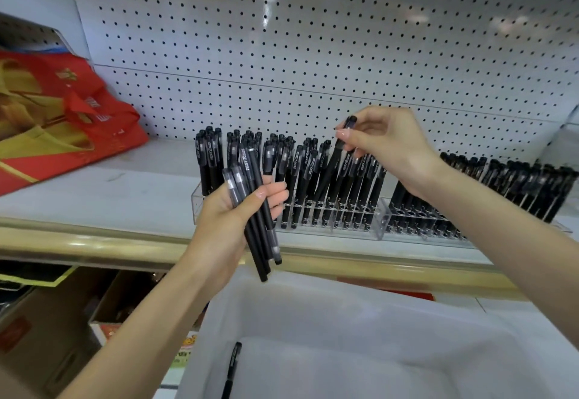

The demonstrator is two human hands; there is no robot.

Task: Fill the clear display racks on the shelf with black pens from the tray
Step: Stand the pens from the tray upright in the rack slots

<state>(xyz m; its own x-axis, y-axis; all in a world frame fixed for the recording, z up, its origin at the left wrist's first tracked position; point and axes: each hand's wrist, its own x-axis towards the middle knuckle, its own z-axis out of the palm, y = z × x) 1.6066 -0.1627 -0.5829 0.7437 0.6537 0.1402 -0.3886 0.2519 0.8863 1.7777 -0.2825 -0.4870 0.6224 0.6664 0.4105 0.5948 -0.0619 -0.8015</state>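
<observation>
Two clear display racks stand side by side on the white shelf, the left rack (196,198) and the right rack (383,221), both holding many upright black pens. My left hand (233,210) grips a bundle of black pens (255,210) in front of the left rack. My right hand (385,145) pinches the cap end of a single black pen (332,163), which slants down into the left rack's right part. A white tray (360,336) sits below the shelf edge with one loose pen (232,370) lying in it.
A white pegboard (313,54) backs the shelf. Red and gold bags (62,110) lie at the left end of the shelf. A gold trim strip (94,246) runs along the shelf front. Cardboard boxes (47,329) stand below at the left.
</observation>
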